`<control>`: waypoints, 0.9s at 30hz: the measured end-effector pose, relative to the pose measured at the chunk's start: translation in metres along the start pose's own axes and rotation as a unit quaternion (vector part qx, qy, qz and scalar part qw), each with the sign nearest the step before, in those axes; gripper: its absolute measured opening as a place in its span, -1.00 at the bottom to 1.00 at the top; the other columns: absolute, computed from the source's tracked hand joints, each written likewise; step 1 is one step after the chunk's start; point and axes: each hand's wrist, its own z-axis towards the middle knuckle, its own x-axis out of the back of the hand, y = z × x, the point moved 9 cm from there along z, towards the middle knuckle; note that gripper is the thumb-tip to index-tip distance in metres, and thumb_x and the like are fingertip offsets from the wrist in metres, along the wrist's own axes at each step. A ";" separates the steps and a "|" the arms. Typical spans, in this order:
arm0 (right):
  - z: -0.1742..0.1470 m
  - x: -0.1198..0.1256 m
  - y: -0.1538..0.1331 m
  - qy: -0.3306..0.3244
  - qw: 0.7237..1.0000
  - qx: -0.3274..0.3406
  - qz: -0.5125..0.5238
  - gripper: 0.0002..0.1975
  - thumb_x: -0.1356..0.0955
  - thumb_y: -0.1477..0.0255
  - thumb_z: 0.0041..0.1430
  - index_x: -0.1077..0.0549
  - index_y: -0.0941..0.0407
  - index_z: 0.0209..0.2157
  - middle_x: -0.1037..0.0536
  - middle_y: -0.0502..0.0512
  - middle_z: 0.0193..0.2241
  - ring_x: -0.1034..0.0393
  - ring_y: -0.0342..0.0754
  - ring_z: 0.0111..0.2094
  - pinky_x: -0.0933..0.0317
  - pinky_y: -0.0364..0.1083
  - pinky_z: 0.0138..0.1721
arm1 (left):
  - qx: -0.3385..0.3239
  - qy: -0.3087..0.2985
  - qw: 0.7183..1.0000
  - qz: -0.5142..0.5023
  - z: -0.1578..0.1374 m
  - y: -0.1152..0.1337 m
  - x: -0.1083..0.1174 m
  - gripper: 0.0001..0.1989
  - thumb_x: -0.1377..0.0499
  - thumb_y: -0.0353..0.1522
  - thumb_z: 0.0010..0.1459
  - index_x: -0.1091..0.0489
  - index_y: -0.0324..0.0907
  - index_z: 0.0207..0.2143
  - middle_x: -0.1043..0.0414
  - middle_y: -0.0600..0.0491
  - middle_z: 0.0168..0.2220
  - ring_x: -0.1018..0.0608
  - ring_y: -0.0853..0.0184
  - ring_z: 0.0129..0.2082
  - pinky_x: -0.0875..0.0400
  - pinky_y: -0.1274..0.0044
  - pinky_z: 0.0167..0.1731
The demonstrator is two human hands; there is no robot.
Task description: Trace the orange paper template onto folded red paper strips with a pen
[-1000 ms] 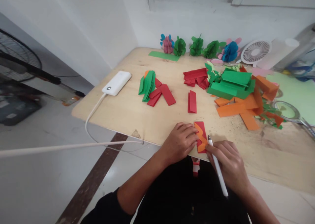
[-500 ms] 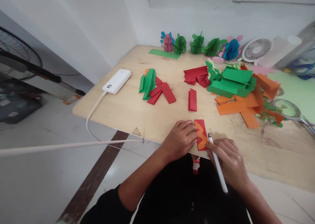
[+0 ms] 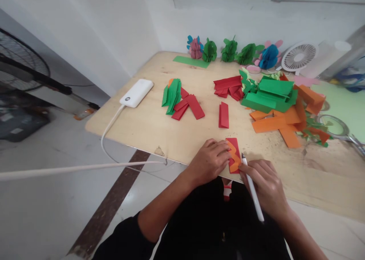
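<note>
A small red paper rectangle (image 3: 235, 142) lies at the table's near edge. On top of it is a wavy-edged orange paper cutout (image 3: 235, 165). My left hand (image 3: 209, 159) lies over their left side with its fingers flat, pressing them against the table; its thumb is hidden. In my right hand (image 3: 264, 180) is a white pen (image 3: 253, 195), its dark tip pointing away from me just right of the red paper. A fingertip of that hand touches the cutout's lower right end. Beyond them lies a folded red paper strip (image 3: 224, 115).
Folded green papers (image 3: 172, 96) and red papers (image 3: 195, 106) lie left. Right are a green stack (image 3: 275, 88), orange strips (image 3: 268, 125) and scissors (image 3: 353, 140). Honeycomb paper figures (image 3: 228, 50) and a small fan (image 3: 299, 57) line the wall. A cabled white power bank (image 3: 137, 93) sits left.
The whole view has shifted very slightly. My hands, the pen and the papers hold practically the same places.
</note>
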 end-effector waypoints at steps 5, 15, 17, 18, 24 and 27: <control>0.001 0.001 0.001 0.002 1.000 -0.007 0.003 -0.83 -0.29 0.60 0.21 -0.48 0.13 -0.20 -0.53 0.09 -0.40 -0.40 -0.04 -0.34 -0.17 -0.03 -0.24 | 0.021 -0.024 0.999 -0.026 0.001 -0.004 -0.002 -0.81 -0.01 -0.38 0.33 -0.42 -0.18 -0.21 -0.47 -0.03 -0.06 -0.43 0.27 0.09 -0.25 0.36 0.06; 0.000 0.000 0.003 -0.006 1.000 -0.008 -0.013 -0.83 -0.30 0.57 0.21 -0.48 0.11 -0.19 -0.53 0.07 -0.40 -0.38 -0.04 -0.33 -0.18 -0.02 -0.24 | 0.043 -0.054 0.995 -0.067 0.003 -0.007 -0.002 -0.81 -0.01 -0.40 0.31 -0.41 -0.18 -0.19 -0.45 -0.04 -0.02 -0.43 0.26 0.07 -0.18 0.37 0.04; 0.000 0.000 0.002 -0.003 1.000 -0.004 -0.016 -0.84 -0.32 0.58 0.20 -0.48 0.13 -0.20 -0.53 0.08 -0.39 -0.38 -0.04 -0.32 -0.18 -0.03 -0.24 | 0.046 -0.055 0.995 -0.068 0.003 -0.007 -0.002 -0.83 -0.02 -0.39 0.31 -0.41 -0.18 -0.20 -0.45 -0.03 -0.01 -0.43 0.27 0.08 -0.16 0.38 0.06; 0.001 0.001 0.001 -0.003 1.000 -0.002 -0.019 -0.85 -0.32 0.58 0.20 -0.48 0.13 -0.20 -0.53 0.08 -0.39 -0.38 -0.04 -0.32 -0.17 -0.03 -0.24 | 0.046 -0.055 0.995 -0.069 0.003 -0.007 -0.003 -0.84 -0.03 -0.39 0.30 -0.40 -0.18 -0.20 -0.44 -0.03 -0.01 -0.42 0.27 0.09 -0.14 0.38 0.07; 0.001 0.002 0.000 0.004 1.000 0.003 -0.023 -0.86 -0.33 0.57 0.20 -0.46 0.12 -0.21 -0.54 0.08 -0.39 -0.38 -0.05 -0.33 -0.16 -0.05 -0.25 | 0.047 -0.045 0.996 -0.066 0.002 -0.008 -0.004 -0.89 -0.08 -0.37 0.28 -0.39 -0.18 -0.22 -0.44 -0.01 -0.01 -0.42 0.29 0.08 -0.11 0.40 0.06; 0.001 0.003 0.000 0.002 1.000 -0.002 -0.020 -0.86 -0.33 0.56 0.21 -0.46 0.11 -0.20 -0.55 0.07 -0.38 -0.39 -0.05 -0.33 -0.16 -0.05 -0.25 | 0.046 -0.041 0.996 -0.065 0.002 -0.008 -0.003 -0.91 -0.10 -0.37 0.28 -0.38 -0.18 -0.21 -0.45 0.00 -0.02 -0.43 0.29 0.08 -0.11 0.40 0.06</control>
